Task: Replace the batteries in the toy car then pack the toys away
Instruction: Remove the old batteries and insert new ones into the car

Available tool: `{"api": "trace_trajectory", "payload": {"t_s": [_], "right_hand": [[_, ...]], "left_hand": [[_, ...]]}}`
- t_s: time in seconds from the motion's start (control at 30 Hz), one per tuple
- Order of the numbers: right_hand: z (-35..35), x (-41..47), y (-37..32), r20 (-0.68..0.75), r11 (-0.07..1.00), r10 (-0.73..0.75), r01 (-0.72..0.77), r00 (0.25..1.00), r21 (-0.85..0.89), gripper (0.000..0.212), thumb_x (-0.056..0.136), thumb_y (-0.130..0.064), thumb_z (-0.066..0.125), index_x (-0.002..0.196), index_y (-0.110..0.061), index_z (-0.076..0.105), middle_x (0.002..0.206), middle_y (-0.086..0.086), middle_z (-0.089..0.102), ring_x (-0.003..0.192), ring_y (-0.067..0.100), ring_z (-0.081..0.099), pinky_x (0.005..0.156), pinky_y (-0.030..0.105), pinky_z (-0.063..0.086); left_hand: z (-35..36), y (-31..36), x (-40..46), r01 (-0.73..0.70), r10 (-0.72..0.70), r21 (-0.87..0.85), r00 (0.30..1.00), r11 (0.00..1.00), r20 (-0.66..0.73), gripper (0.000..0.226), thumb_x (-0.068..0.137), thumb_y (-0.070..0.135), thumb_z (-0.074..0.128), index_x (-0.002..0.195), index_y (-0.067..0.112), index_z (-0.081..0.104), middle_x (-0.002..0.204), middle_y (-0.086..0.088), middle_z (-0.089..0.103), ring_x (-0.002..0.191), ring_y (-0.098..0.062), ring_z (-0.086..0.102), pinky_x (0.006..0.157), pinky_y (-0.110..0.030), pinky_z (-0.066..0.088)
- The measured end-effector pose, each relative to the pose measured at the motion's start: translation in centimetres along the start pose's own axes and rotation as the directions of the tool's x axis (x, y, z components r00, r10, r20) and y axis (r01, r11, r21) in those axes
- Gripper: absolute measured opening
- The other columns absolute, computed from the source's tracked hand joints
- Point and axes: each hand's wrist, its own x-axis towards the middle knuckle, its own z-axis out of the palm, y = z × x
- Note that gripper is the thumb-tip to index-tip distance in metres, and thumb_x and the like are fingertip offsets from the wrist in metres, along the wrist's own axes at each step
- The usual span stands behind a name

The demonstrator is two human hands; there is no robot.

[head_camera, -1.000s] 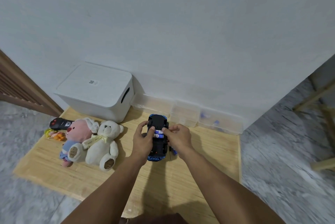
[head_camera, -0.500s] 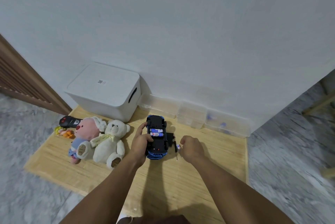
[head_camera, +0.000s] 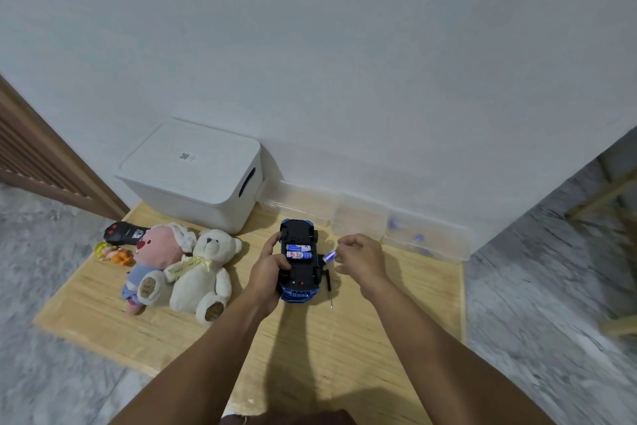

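A blue toy car [head_camera: 299,281] lies upside down on the wooden board [head_camera: 310,349], its black underside up. Its battery bay is open and shows two batteries [head_camera: 299,251] side by side. My left hand [head_camera: 267,273] grips the car's left side, thumb on the underside. My right hand [head_camera: 362,257] hovers just right of the car and pinches a small blue battery [head_camera: 329,256] between thumb and fingertips. A thin screwdriver [head_camera: 329,285] lies on the board beside the car's right edge.
A white lidded storage box [head_camera: 193,173] stands against the wall at the back left. Clear plastic containers [head_camera: 396,228] line the wall to its right. A white teddy bear [head_camera: 205,273], a pink plush [head_camera: 155,259], a black remote [head_camera: 124,233] and a small orange toy [head_camera: 115,254] lie at left.
My right hand left the battery bay, dipped to the board beside the car, and now is raised holding a small blue battery. My left hand stays on the car.
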Motion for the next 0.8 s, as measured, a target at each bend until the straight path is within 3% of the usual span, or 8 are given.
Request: {"api": "trace_trajectory", "payload": {"t_s": [0.13, 0.37, 0.53, 0.8], "right_hand": [[0.5, -0.2, -1.0, 0.060, 0.998, -0.025, 0.022, 0.998, 0.056, 0.006, 0.081, -0.007, 0.066, 0.082, -0.008, 0.072, 0.076, 0.007, 0.072, 0.070, 0.017, 0.069, 0.074, 0.035, 0.061], [1.1, -0.6, -0.7, 0.110, 0.990, -0.094, 0.104, 0.989, -0.094, 0.011, 0.073, -0.012, 0.075, 0.080, -0.016, 0.068, 0.078, 0.007, 0.073, 0.070, 0.018, 0.068, 0.071, 0.034, 0.058], [1.3, -0.7, -0.4, 0.095, 0.970, -0.200, 0.211, 0.975, -0.122, 0.019, 0.070, -0.013, 0.083, 0.061, -0.025, 0.070, 0.072, 0.000, 0.073, 0.075, 0.020, 0.070, 0.073, 0.031, 0.058], [1.8, -1.1, -0.1, 0.100, 0.972, -0.202, 0.212, 0.974, -0.101, 0.014, 0.074, -0.013, 0.079, 0.066, -0.024, 0.075, 0.078, -0.002, 0.074, 0.079, 0.016, 0.069, 0.075, 0.032, 0.058]], "left_hand": [[0.3, 0.0, 0.2, -0.010, 0.010, -0.015, 1.000, 1.000, 0.001, 0.073, 0.077, -0.012, 0.032, 0.135, 0.029, 0.049, 0.104, -0.016, 0.066, 0.083, -0.033, 0.063, 0.068, -0.037, 0.054], [0.5, 0.2, 0.4, -0.027, 0.027, -0.025, 1.000, 0.999, -0.011, 0.071, 0.077, -0.011, 0.033, 0.133, 0.028, 0.052, 0.105, -0.015, 0.067, 0.084, -0.033, 0.063, 0.070, -0.038, 0.053], [0.2, 0.5, 0.3, -0.029, 0.028, -0.029, 0.999, 0.999, -0.019, 0.071, 0.077, -0.011, 0.033, 0.133, 0.029, 0.052, 0.104, -0.014, 0.068, 0.084, -0.031, 0.064, 0.068, -0.036, 0.052], [0.9, 0.6, 0.1, -0.054, 0.054, -0.012, 0.999, 0.998, 0.005, 0.072, 0.079, -0.011, 0.034, 0.134, 0.032, 0.050, 0.107, -0.016, 0.069, 0.083, -0.031, 0.065, 0.068, -0.037, 0.054]]}}
